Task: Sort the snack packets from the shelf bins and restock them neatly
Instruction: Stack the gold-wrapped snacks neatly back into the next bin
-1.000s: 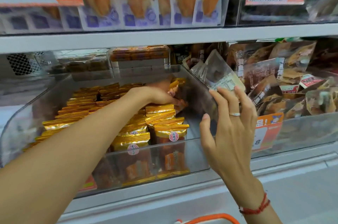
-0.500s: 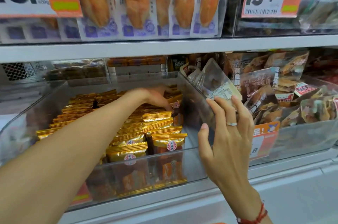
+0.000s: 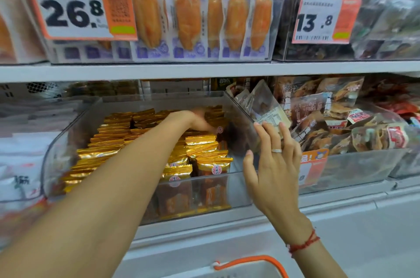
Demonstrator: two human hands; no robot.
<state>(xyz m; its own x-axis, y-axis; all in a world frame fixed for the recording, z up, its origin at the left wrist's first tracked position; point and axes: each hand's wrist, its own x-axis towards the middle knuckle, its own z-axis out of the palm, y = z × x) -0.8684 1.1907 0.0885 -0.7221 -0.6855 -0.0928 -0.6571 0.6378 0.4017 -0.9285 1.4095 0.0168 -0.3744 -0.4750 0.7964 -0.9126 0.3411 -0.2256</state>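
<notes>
The left hand reaches deep into the clear bin on the lower shelf and rests on the gold snack packets near the bin's back right corner; its fingers curl down among the packets, but whether they grip one cannot be told, as the hand is blurred; the gold snack packets fill the bin in upright rows from front to back, with a gap at the front right corner; the right hand stands just outside the bin's right wall, fingers straight and spread, fingertips touching the transparent packet that leans over the wall's top edge; a ring sits on one finger and a red cord bracelet circles the wrist; the neighbouring bin to the right holds loose brown snack packets; the upper shelf carries orange-filled packets and two price tags, 26.8 and 13.8; an orange basket handle shows at the bottom edge.
</notes>
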